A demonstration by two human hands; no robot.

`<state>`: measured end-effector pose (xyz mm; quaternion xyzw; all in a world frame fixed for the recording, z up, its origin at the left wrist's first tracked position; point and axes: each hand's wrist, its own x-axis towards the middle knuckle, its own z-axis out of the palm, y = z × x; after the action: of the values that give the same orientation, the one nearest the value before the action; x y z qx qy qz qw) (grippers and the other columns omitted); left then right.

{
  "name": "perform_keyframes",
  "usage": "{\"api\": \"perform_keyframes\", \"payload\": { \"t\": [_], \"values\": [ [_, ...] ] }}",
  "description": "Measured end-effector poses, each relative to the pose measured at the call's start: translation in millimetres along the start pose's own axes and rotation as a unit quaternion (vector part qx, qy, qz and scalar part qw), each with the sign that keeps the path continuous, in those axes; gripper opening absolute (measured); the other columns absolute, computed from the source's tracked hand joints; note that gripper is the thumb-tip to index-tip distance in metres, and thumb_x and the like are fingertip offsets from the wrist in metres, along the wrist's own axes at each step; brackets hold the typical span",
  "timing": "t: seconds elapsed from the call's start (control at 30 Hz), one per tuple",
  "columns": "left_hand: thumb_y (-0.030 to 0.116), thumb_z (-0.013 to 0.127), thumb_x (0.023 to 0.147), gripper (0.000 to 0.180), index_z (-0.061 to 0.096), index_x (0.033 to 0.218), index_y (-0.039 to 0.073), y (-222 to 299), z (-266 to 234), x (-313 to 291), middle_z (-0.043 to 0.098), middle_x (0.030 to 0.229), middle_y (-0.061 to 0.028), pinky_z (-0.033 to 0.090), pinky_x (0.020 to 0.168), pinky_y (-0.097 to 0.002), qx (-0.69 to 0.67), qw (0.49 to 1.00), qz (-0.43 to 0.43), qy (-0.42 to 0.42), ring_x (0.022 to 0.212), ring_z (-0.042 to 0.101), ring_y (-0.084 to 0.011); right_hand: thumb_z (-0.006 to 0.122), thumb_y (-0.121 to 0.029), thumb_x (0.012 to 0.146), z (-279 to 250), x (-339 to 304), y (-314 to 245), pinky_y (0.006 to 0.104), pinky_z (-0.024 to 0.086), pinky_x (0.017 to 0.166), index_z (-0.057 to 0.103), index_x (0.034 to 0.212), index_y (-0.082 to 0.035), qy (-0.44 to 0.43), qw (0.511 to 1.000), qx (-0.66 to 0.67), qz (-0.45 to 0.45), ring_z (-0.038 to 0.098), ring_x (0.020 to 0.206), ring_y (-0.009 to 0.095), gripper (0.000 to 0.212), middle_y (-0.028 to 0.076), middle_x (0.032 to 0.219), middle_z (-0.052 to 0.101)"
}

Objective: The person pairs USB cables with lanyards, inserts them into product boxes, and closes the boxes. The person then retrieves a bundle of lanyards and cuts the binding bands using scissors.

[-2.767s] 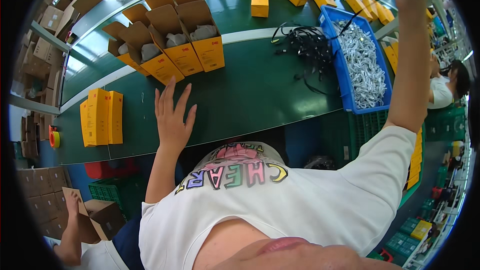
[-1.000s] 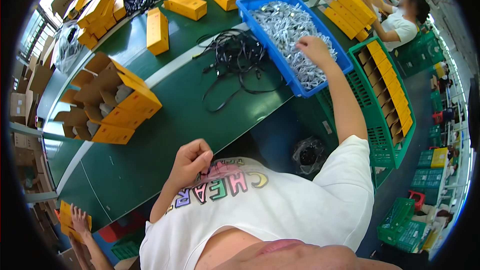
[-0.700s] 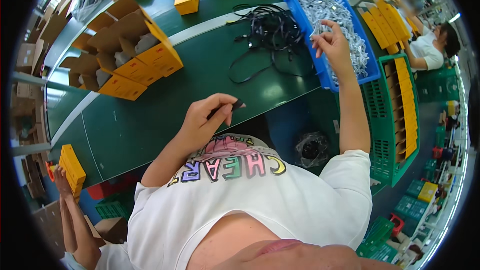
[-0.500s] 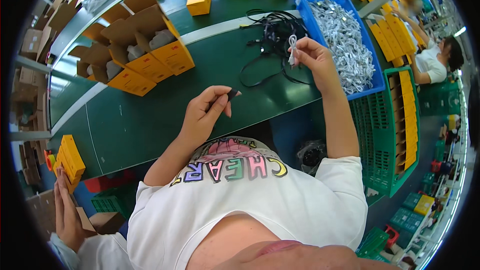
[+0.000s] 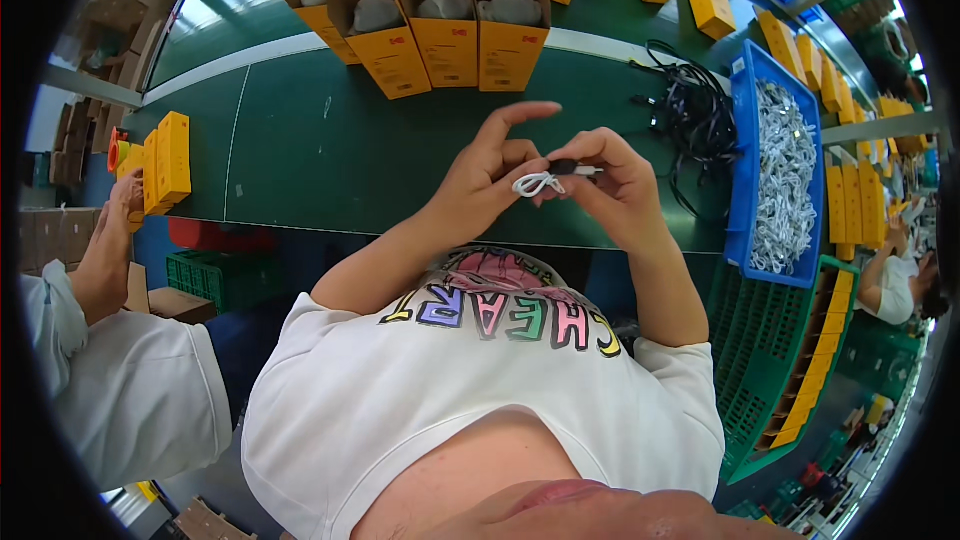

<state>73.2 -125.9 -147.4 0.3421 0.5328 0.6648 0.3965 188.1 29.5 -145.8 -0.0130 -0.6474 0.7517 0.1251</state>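
Note:
My left hand point(image 5: 485, 175) and my right hand point(image 5: 618, 185) meet over the near part of the green table. Between their fingertips is a small coiled white cable point(image 5: 538, 184), with its pale plug end pointing right. A small black piece point(image 5: 563, 168) lies against the cable at the fingertips; its exact kind is too small to tell. The left thumb and lower fingers pinch at the black piece, while the left index finger stretches out free. The right thumb and fingers close around the cable's plug side, partly hiding the contact.
Open yellow boxes point(image 5: 435, 50) with wrapped contents stand ahead. Black cables point(image 5: 695, 110) lie in a tangle beside a blue bin point(image 5: 742, 170) of white cables. A green crate point(image 5: 745, 390) holds yellow boxes. At left, another person's hand point(image 5: 115, 210) touches stacked yellow boxes point(image 5: 172, 165).
The right hand has brought the white cable leftward to the left hand, which holds the black piece. The left index finger has extended. The view has turned to the right.

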Motion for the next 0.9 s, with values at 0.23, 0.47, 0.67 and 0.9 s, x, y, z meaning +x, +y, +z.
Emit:
{"api": "perform_keyframes", "payload": {
  "t": [0.23,0.47,0.67,0.9],
  "values": [
    [0.026,0.061,0.094,0.021,0.055,0.089,0.006,-11.9,-12.2,-20.0,0.059,0.068,-0.0138,0.043,0.054,-0.0443,0.459,0.876,0.138,0.053,0.062,0.060,-0.0351,0.069,0.006,0.074,-4.7,9.5,-1.8,0.0362,0.052,0.069,0.064,0.088,-0.001,-0.035,0.876,-0.461,-0.138,0.064,0.079,0.027,0.017,0.011,0.084,0.064],
    [0.018,0.065,0.088,0.016,0.058,0.079,0.007,-37.0,-11.9,-30.6,0.050,0.065,-0.0098,0.039,0.049,-0.0417,0.542,0.787,0.289,-0.053,0.053,0.051,-0.0311,0.069,0.000,0.079,4.7,-5.7,-4.8,0.0318,0.051,0.072,0.065,0.091,-0.003,-0.033,0.936,-0.345,-0.068,0.065,0.081,0.022,0.013,0.010,0.088,0.067],
    [0.019,0.064,0.087,0.017,0.058,0.076,0.008,-44.1,-14.6,-35.9,0.055,0.067,-0.0104,0.042,0.050,-0.0414,0.501,0.826,0.256,0.016,0.057,0.056,-0.0316,0.068,-0.007,0.079,19.4,-8.7,-6.4,0.0320,0.050,0.066,0.062,0.086,-0.003,-0.052,0.977,-0.206,-0.025,0.064,0.076,0.023,0.010,0.009,0.077,0.061],
    [0.036,0.059,0.094,0.030,0.063,0.079,0.010,-13.6,-40.4,-41.0,0.061,0.072,-0.0127,0.045,0.058,-0.0418,0.520,0.827,0.136,-0.165,0.068,0.060,-0.0369,0.066,0.003,0.077,13.4,0.2,-12.3,0.0343,0.050,0.072,0.060,0.086,-0.005,-0.214,0.896,-0.383,-0.071,0.061,0.082,0.025,0.014,0.008,0.087,0.059]
  ]
}}
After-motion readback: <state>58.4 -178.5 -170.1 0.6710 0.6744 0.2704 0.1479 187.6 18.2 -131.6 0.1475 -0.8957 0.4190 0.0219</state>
